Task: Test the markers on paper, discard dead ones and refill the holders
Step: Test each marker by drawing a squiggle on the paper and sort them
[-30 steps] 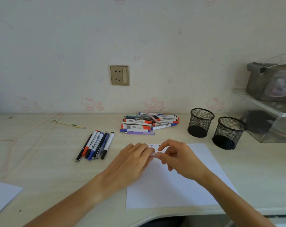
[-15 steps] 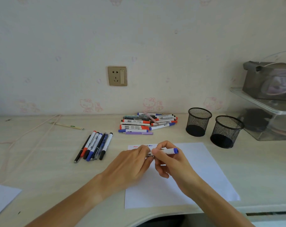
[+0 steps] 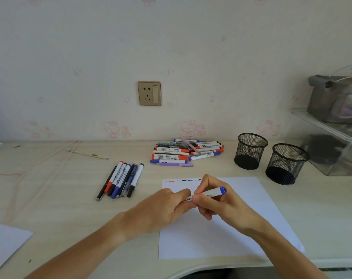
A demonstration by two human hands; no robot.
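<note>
Pinching one blue-ended marker [image 3: 211, 192] over the paper [image 3: 251, 198], left hand [image 3: 165, 206] and right hand [image 3: 217, 202] keep each grip tight.

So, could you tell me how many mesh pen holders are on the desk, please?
2. One mesh holder stands right of the marker pile; the other mesh holder stands beside it, nearer and further right, by the paper's far corner. None looks hidden.

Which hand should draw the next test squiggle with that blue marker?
Right. The right hand already pinches the blue marker's barrel over the paper, just below the squiggle row. The left hand grips only its near end, probably the cap.
</note>
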